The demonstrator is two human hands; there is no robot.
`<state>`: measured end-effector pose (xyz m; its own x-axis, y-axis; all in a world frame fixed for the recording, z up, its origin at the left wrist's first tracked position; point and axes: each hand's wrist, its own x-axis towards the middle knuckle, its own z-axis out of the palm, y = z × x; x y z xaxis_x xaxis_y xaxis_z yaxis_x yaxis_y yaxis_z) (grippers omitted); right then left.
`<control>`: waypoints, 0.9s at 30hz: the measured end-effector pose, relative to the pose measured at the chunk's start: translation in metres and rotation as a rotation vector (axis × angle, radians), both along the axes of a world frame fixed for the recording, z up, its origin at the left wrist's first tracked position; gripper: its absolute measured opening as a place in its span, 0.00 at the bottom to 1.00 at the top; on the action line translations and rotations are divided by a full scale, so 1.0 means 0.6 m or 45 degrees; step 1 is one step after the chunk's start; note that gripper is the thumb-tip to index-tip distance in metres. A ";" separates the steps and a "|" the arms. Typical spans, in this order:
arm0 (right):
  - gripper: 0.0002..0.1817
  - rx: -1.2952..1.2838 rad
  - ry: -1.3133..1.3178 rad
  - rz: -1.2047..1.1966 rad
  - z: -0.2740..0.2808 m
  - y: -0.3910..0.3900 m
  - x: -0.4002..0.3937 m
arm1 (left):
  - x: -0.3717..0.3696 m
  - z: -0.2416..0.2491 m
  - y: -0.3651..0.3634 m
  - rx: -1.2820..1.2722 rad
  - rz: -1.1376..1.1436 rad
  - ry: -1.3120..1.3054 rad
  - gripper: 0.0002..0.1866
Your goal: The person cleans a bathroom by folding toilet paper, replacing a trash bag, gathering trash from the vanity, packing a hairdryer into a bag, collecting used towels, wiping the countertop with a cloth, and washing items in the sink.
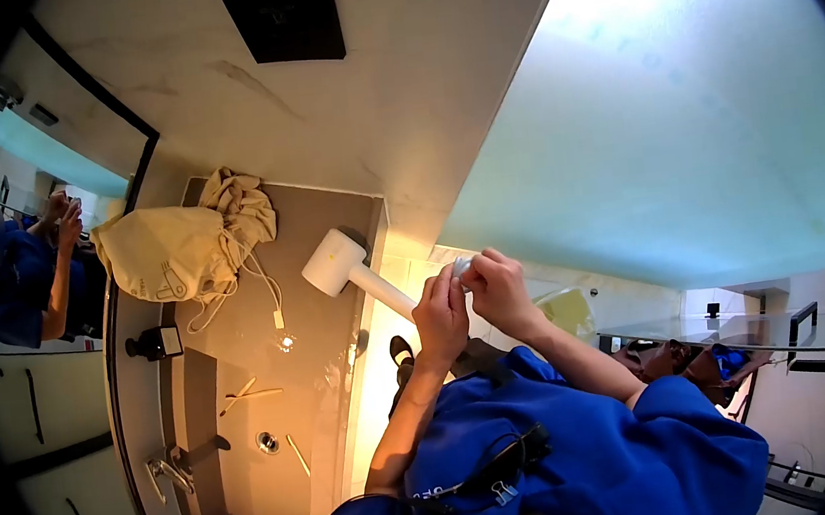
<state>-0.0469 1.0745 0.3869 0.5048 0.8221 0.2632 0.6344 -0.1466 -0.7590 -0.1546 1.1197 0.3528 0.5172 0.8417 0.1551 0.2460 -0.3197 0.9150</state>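
Observation:
My left hand (440, 313) and my right hand (499, 291) meet in front of my chest, fingers pinched together. Between their fingertips is a small whitish, crinkled piece (461, 266), possibly thin plastic; the fingers cover most of it. Below and left of the hands, a white hair dryer (335, 262) lies at the sink's edge, its handle running towards my left hand. A beige drawstring bag (175, 250) rests at the sink's far end, its cords hanging loose.
The brownish sink (279, 372) holds a few thin sticks (250, 395) near its drain (268, 442). A faucet (169, 474) and a small dark box (155, 343) stand along the mirror side. At right are a frosted glass panel (661, 131) and a black handle (816, 361).

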 end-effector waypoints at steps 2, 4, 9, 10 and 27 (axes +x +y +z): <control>0.07 0.002 -0.086 0.069 -0.004 0.000 -0.007 | -0.006 -0.006 -0.006 -0.071 0.042 0.007 0.14; 0.06 -0.059 -0.132 0.115 -0.002 -0.005 -0.018 | -0.008 0.000 -0.004 -0.034 0.089 -0.042 0.14; 0.04 -0.156 -0.208 0.201 -0.020 0.003 -0.039 | -0.021 -0.032 -0.004 -0.110 0.083 -0.032 0.15; 0.04 -0.209 -0.244 0.244 -0.015 0.014 -0.036 | -0.013 -0.035 -0.002 -0.430 0.091 -0.226 0.15; 0.04 -0.179 0.731 0.107 -0.045 -0.039 -0.003 | -0.034 -0.056 0.014 -0.587 -0.093 -0.415 0.21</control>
